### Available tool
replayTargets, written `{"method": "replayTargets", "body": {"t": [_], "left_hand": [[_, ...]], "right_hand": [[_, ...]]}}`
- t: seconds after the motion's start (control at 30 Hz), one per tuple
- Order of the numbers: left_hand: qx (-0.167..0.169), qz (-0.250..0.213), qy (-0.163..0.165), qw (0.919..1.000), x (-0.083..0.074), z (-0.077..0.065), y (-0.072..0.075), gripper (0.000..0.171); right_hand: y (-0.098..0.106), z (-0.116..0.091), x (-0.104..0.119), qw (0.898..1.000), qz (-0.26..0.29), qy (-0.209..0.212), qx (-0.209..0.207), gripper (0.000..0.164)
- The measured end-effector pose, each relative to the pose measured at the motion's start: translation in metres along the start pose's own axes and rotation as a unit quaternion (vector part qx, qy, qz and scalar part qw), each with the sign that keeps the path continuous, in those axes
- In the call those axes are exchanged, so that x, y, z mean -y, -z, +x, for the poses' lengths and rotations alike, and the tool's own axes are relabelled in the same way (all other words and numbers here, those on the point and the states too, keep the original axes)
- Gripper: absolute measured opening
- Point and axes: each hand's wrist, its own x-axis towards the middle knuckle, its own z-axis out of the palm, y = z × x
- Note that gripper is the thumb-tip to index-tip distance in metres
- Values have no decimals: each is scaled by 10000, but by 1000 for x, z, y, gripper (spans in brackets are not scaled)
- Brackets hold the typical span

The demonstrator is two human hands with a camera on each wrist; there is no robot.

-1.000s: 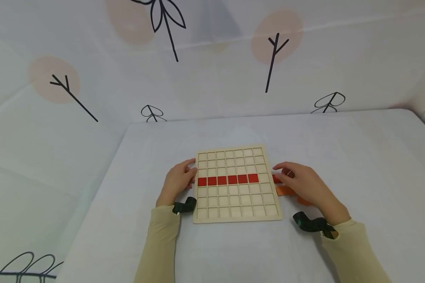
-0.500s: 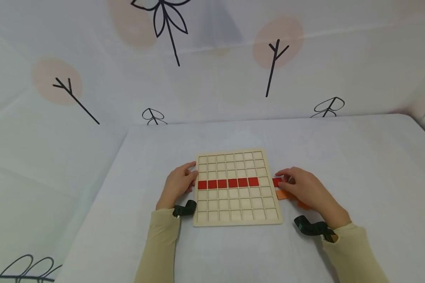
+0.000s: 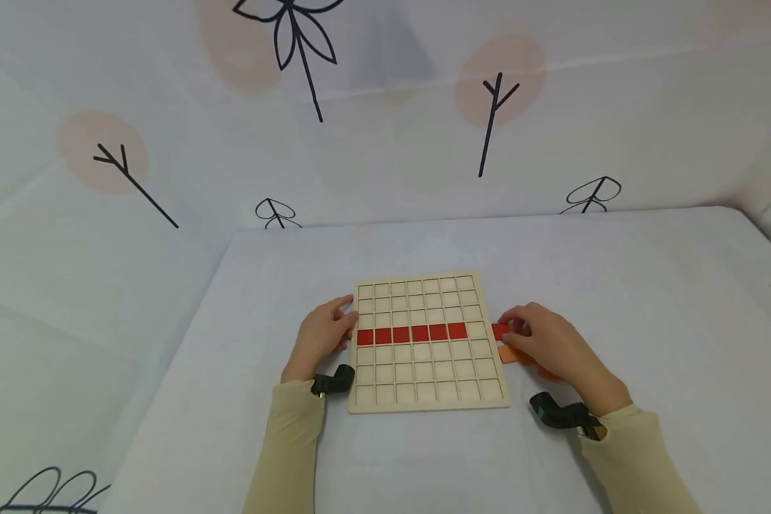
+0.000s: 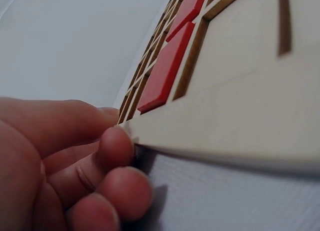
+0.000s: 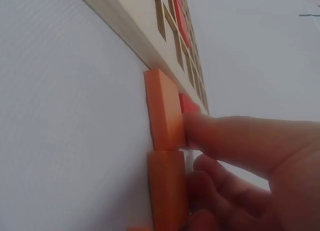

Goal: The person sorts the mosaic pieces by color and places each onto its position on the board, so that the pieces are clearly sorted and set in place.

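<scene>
Head view — grid board [image 3: 429,351] flat between hands [image 3: 322,333] [image 3: 550,343].

On the table [image 3: 424,464], the left hand [image 3: 320,335] rested against the left edge of a gridded board [image 3: 429,406] bearing six red tiles [image 3: 420,333] in one row; to its right, the right hand [image 3: 550,341] pinched a loose red tile [image 3: 499,331] near orange tiles [image 3: 508,354]
</scene>
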Motion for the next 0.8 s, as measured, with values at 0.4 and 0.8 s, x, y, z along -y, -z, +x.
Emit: {"method": "replayTargets", "body": {"t": [0.4,0.8], "left_hand": [[-6,-51,3,10000,2,1,-1,45],[-9,-101,-7,9999,3,1,-1,45]], "right_hand": [[0,0,1,9994,233,-227,124,21],[2,-2,4,9997,69,-8,220,28]]}}
